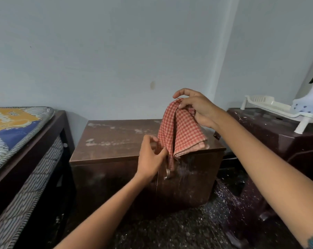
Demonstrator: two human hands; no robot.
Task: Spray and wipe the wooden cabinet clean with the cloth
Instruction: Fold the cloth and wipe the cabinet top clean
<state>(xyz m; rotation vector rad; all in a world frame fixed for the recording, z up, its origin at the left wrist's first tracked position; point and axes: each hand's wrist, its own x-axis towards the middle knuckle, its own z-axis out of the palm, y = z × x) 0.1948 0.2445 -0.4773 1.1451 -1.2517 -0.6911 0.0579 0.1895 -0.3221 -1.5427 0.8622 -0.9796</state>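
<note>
My R hand (197, 108) pinches the checked cloth (181, 133) at its top, L hand (152, 157) grips its lower edge, over the stained cabinet (116, 139).

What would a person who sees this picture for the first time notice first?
The red-and-white checked cloth hangs in the middle, pinched at its top by the right hand and lower down by the left hand. Behind it stands the brown wooden cabinet, its top marked with pale smears. At the far right, a white spray bottle shows by a white plastic rack.
</note>
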